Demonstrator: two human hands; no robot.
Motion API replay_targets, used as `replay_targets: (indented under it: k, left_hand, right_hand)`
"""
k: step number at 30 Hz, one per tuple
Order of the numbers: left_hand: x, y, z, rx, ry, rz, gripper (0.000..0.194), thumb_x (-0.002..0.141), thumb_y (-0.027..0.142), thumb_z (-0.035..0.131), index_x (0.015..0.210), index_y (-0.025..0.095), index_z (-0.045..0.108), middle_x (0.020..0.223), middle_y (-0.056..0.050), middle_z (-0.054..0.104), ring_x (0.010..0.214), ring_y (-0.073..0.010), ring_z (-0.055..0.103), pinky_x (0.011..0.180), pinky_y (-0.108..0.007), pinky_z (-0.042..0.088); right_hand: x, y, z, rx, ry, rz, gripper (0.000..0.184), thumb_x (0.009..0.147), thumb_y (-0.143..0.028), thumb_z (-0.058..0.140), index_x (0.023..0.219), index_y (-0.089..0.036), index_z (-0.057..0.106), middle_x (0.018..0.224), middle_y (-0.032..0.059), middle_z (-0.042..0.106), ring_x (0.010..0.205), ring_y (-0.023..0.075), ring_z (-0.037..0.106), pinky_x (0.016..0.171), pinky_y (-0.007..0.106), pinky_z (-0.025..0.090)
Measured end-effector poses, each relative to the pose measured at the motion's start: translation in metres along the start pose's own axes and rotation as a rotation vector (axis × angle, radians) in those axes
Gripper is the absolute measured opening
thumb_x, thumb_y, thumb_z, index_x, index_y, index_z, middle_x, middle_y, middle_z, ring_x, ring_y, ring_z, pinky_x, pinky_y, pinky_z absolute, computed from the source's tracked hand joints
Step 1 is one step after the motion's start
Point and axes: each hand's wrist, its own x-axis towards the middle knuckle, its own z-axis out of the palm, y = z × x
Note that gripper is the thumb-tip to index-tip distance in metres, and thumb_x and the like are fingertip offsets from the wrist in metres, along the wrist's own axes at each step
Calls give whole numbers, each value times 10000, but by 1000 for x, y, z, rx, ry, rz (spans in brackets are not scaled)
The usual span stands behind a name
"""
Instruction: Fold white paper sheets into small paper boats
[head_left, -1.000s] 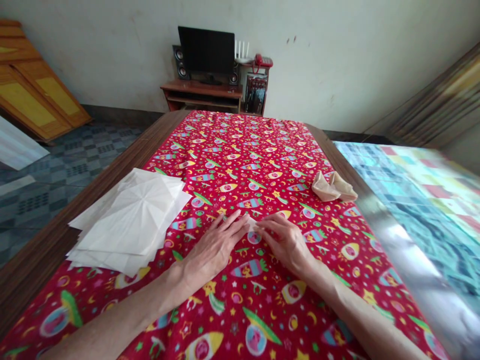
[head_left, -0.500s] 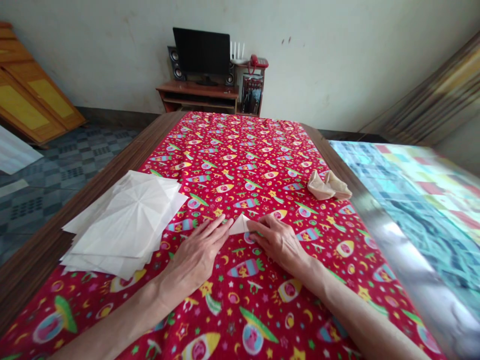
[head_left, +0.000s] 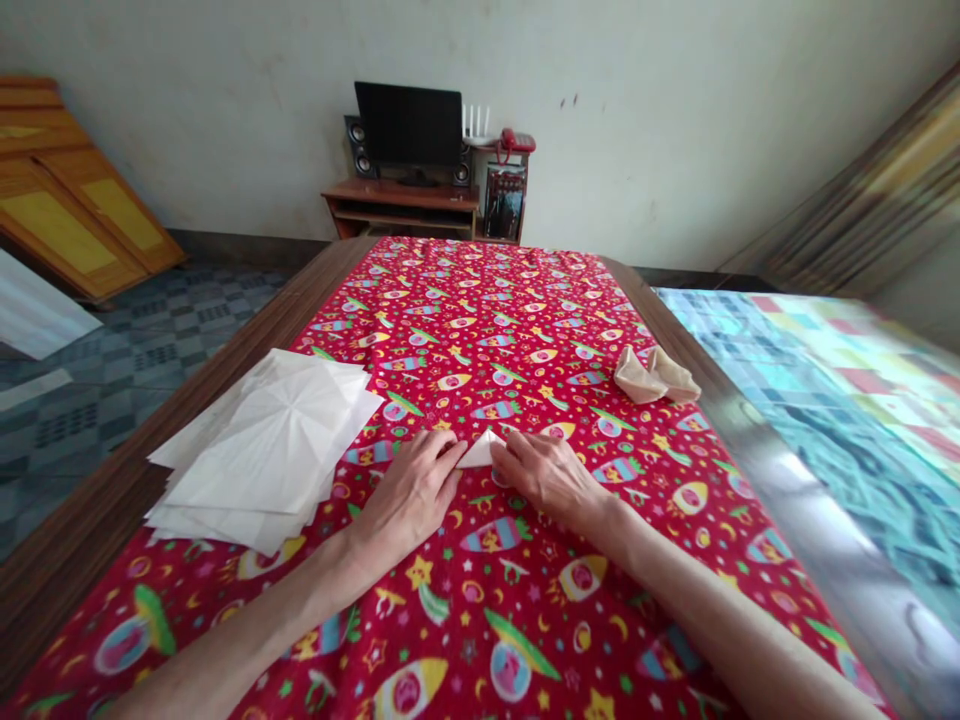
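A small piece of folded white paper [head_left: 475, 455], with a peaked top, lies on the red patterned cloth [head_left: 495, 600] between my hands. My left hand [head_left: 421, 480] has its fingers bent and closed on the paper's left end. Over the right end, my right hand [head_left: 551, 472] is closed, with thumb and fingers pinching the paper and covering that side. To the left of my left hand rests a pile of creased white paper sheets [head_left: 247, 450], the top one marked with fold lines that spread from its centre.
Two cream folded shapes [head_left: 652, 376] sit near the cloth's right edge. Brown wooden table edges [head_left: 277, 305] border the cloth. Beyond the far end stands a desk [head_left: 401, 205] with a monitor [head_left: 409, 125]. A bed with a patterned cover [head_left: 810, 400] adjoins the right side.
My left hand's fingers have gone from stretched out flat to bent on the paper's left end. My right hand has closed in slightly on the right end. The view has tilted up a little.
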Motion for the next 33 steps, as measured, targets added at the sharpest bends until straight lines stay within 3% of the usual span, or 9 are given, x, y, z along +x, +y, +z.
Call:
replay_targets:
  k: [3,7,14,19,22,26,33]
  left_hand:
    - [4,2,1,-4,-17,-13,292,866,130,498,1151,149,561,1081,-84,538,1007,-233,519,888,-402,484]
    - [10,3,2,-38,-18,-41,218,859,137,523,1071,154,569,1019,-68,540,969,-220,532,876,-380,480]
    - [20,4,8,-142,53,-74,63,867,196,520,921,168,537,917,-61,570,902,-217,571,824,-378,498]
    - [26,8,18,-385,166,-136,357,861,239,530,1192,165,415,1012,-85,612,885,-192,620,791,-351,535]
    - [30,14,22,-401,209,-150,454,884,231,485,1307,150,339,1087,-120,600,925,-198,623,809,-361,539]
    - [36,25,20,-303,265,-60,343,902,178,423,1243,154,446,1097,-111,547,1046,-212,556,931,-399,486]
    - [40,24,29,-302,268,-31,358,900,108,412,1246,176,467,1063,-87,471,998,-179,548,887,-353,517]
  right_hand:
    - [2,2,-2,-53,7,-110,195,971,-171,372,1014,-108,552,841,77,578,678,149,506,543,267,345]
    - [7,3,-4,-87,-6,-136,181,948,-191,419,903,-129,584,782,69,570,671,170,510,534,281,351]
    - [14,-11,-1,-74,27,122,176,920,-130,435,848,-158,593,789,68,597,671,167,531,548,292,310]
    - [14,-14,6,62,149,250,202,944,-178,425,832,-160,592,737,41,597,614,137,520,528,272,269]
    - [12,-17,8,177,227,328,192,935,-190,434,832,-157,592,711,29,596,573,119,508,515,253,266]
    - [9,-21,8,327,324,351,181,928,-175,413,885,-152,587,731,32,611,607,117,533,551,219,330]
    - [8,-19,8,385,367,432,185,926,-201,415,823,-166,564,734,37,613,620,126,540,586,226,359]
